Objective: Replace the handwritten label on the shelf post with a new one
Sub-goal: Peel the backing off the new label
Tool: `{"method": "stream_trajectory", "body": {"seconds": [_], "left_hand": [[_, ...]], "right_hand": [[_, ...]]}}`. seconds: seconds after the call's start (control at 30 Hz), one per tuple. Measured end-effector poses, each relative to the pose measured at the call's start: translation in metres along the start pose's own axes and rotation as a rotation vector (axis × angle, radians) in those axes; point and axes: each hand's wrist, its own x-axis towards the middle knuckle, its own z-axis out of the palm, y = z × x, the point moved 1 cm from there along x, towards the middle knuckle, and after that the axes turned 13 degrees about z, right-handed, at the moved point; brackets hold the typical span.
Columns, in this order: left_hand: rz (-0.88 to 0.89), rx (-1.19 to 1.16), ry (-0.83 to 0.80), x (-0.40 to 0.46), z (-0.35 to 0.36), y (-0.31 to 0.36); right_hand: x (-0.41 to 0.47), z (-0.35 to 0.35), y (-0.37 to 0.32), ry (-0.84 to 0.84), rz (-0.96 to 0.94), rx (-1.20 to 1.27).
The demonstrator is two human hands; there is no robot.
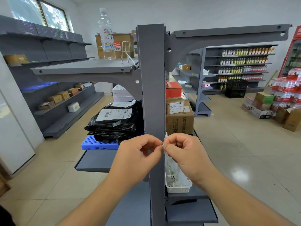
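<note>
You've got both your left hand point(140, 150) and right hand point(180, 149) pinching a small white label point(164, 141) at the post point(152, 95), roughly 6 o'clock from the water bottle point(106, 33), post face looks bare, so I'd guess sticking is left.

Two bare forearms enter from the bottom edge, no sleeves visible up to the frame border. Left hand point(138, 154) and right hand point(182, 150) bare: no gloves, rings, watch or wristbands seen. Fingernails short, unpainted where visible. No markings on either arm.
</note>
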Motion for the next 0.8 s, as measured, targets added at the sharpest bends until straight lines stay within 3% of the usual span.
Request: {"method": "stream_trajectory", "body": {"seconds": [0.8], "left_hand": [[-0.286, -0.198, -0.031, 0.011, 0.015, 0.006]], "right_hand": [[0.002, -0.015, 0.004, 0.016, -0.038, -0.073]]}}
